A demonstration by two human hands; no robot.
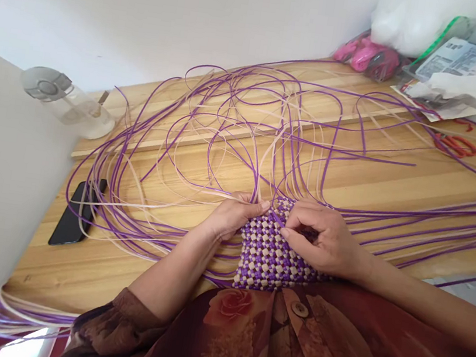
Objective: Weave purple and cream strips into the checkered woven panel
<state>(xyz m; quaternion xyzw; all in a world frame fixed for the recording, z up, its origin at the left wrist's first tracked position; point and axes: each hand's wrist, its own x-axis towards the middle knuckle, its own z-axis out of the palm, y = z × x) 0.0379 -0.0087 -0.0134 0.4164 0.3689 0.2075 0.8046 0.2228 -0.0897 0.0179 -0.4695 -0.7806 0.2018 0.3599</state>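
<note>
A woven panel (264, 259) in purple and beige checks lies at the table's front edge, against my shirt. My left hand (232, 216) is closed on its upper left edge, thumb on top, where upright strands leave the weave. Over the panel's upper right part, my right hand (322, 237) is curled, with thumb and forefinger pinching a purple strand (276, 218) that lies across the weave. Its other fingers are folded in. The right hand covers part of the panel. Long loose strands fan out from the panel to the left, the back and the right.
Looped strands (169, 127) spread over the wooden table (42, 263). A black phone (75, 218) lies at left, partly under them. A lidded clear container (81, 112) stands at back left. Orange-handled scissors (457, 145), papers (458, 62) and a pink bundle (368, 56) are at right.
</note>
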